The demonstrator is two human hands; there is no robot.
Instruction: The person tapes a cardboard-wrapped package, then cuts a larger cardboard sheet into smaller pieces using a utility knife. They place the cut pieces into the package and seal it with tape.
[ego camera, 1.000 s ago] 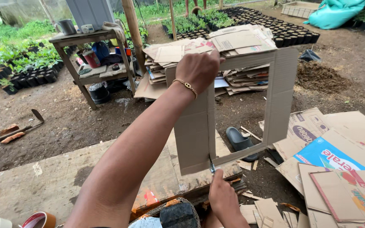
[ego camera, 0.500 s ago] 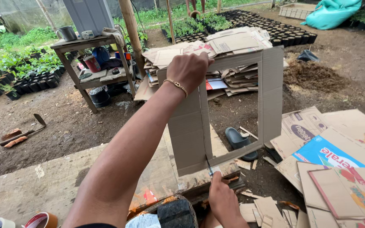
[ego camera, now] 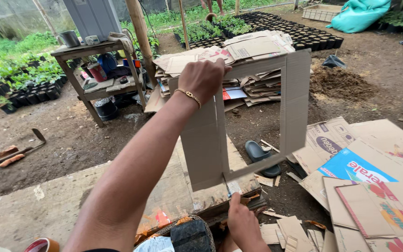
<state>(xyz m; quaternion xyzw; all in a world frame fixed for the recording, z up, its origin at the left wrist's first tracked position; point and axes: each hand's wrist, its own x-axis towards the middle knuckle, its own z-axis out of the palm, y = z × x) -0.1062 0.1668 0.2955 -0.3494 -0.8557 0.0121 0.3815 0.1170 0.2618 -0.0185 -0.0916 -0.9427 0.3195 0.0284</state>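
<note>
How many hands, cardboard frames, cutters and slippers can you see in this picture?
hands: 2, the left hand and the right hand
cardboard frame: 1
cutter: 1
slipper: 1
total: 5

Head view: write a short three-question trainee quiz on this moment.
1. True or false: the left hand grips the top edge of the cardboard frame.
2. What does the right hand hold against the frame's lower edge? A) a small cutter blade B) a hammer C) a paintbrush
3. What dark thing lies on the ground seen through the frame's opening?

Key: 1 true. 2 A. 3 a dark sandal.
</note>
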